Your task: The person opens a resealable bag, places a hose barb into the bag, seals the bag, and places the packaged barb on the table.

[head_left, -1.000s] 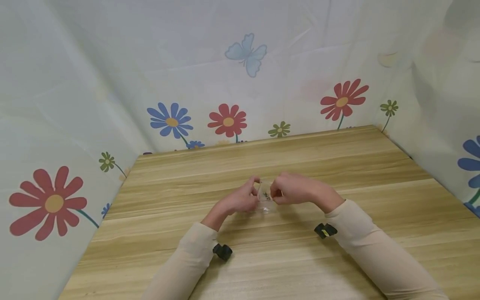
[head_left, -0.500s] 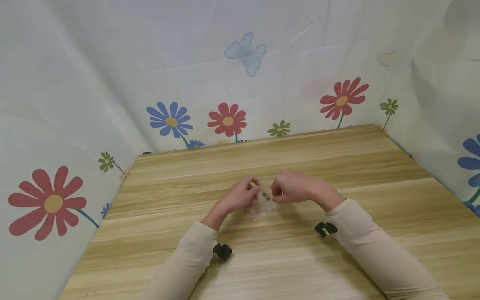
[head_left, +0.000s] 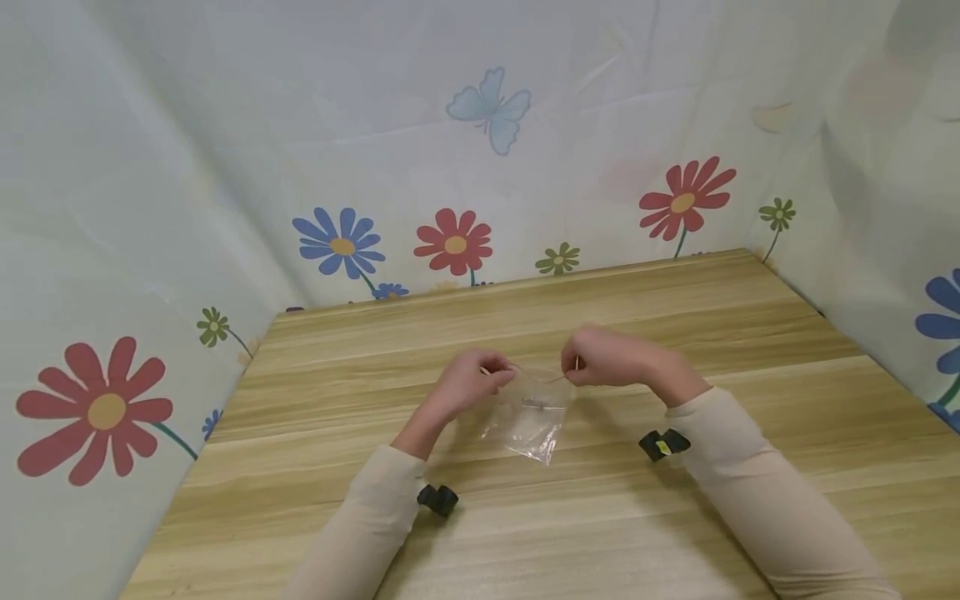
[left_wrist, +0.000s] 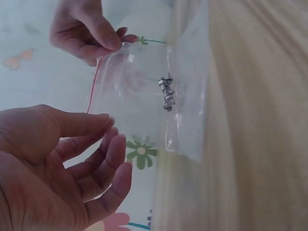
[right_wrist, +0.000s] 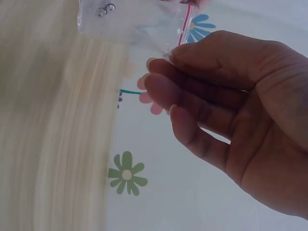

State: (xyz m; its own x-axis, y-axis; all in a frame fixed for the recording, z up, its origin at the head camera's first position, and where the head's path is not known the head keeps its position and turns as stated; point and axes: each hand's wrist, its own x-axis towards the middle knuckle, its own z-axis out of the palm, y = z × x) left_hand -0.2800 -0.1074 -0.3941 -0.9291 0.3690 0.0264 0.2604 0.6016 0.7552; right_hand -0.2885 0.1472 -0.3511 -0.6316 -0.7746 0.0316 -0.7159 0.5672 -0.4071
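Observation:
A clear zip-lock bag [head_left: 531,432] with a red line along its mouth is stretched between both hands over the wooden table. My left hand [head_left: 463,387] pinches one upper corner between thumb and forefinger; its other fingers are loosely bent in the left wrist view. At the opposite corner, my right hand [head_left: 611,358] pinches the bag's edge with thumb and fingertip. Small silvery metal pieces [left_wrist: 166,91], like screws or bolts, lie inside the bag in a cluster. In the right wrist view, a few round metal bits [right_wrist: 106,9] show through the plastic.
The wood-grain table [head_left: 360,350] extends around both hands. White cloth walls [head_left: 375,125] printed with flowers and a butterfly rise behind it and at both sides. Dark wrist mounts [head_left: 438,500] sit by each beige sleeve cuff.
Both hands have drawn apart, the right one to the right and slightly up, the left a little left. The bag, bunched between them earlier, now hangs spread out toward the person.

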